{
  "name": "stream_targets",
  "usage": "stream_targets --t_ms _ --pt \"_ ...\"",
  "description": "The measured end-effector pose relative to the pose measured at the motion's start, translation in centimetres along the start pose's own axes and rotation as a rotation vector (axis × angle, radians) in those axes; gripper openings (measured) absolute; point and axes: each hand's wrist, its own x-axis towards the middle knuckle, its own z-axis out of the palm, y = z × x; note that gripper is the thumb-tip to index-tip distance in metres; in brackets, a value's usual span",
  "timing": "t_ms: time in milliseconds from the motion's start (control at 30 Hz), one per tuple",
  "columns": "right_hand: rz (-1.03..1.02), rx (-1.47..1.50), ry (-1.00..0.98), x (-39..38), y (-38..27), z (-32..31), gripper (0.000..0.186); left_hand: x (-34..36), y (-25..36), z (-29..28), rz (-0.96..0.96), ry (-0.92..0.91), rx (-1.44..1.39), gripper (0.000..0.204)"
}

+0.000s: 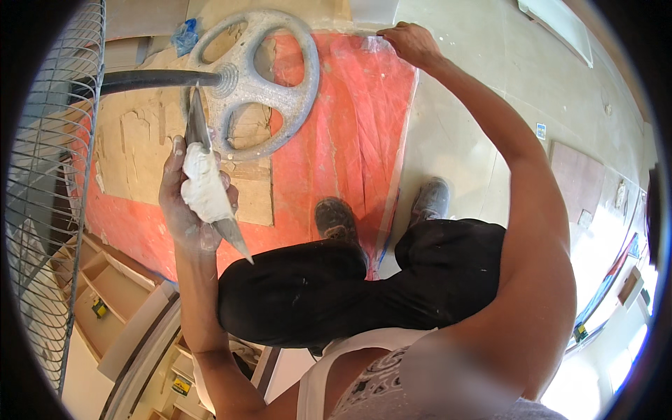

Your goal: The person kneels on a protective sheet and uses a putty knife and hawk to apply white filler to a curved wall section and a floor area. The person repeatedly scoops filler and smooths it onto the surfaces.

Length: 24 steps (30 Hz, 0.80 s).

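Observation:
My left hand (180, 199) grips a long, narrow metal blade (197, 122), a plastering tool, with a thick lump of white paste (203, 178) on it. It is just beside the grey base of a stand. My right hand (406, 43) reaches out to the top edge of the red plastic sheet (350, 119), its fingers curled together; what is between them is too small to make out. My two shoed feet (336, 217) stand below, near the sheet's right border.
A wire fan cage (49, 175) fills the left side, with a black pole (150, 78) running to the grey base (276, 105) on cardboard (147, 168). A blue plastic bag (184, 36) lies behind. Wooden compartments (115, 308) are lower left; a board (570, 182) is right.

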Motion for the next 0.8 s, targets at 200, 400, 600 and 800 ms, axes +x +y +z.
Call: stream_targets --t_ms 200,400,600,800 --pt "0.578 0.571 -0.213 -10.1 -6.5 -5.7 0.028 0.5 -0.6 -0.5 -0.056 -0.316 -0.085 0.04" --pt "0.954 1.427 -0.28 -12.9 -12.0 -10.6 0.036 1.3 -2.3 2.4 -0.027 -0.04 0.0 0.03" --pt "0.214 0.784 0.081 -7.4 -16.2 -19.8 0.031 2.8 -2.9 1.7 0.053 -0.082 0.137 0.03" --pt "-0.435 0.103 0.414 -2.9 -20.0 -25.3 0.046 0.8 -2.7 3.0 0.393 0.049 0.19 0.039"
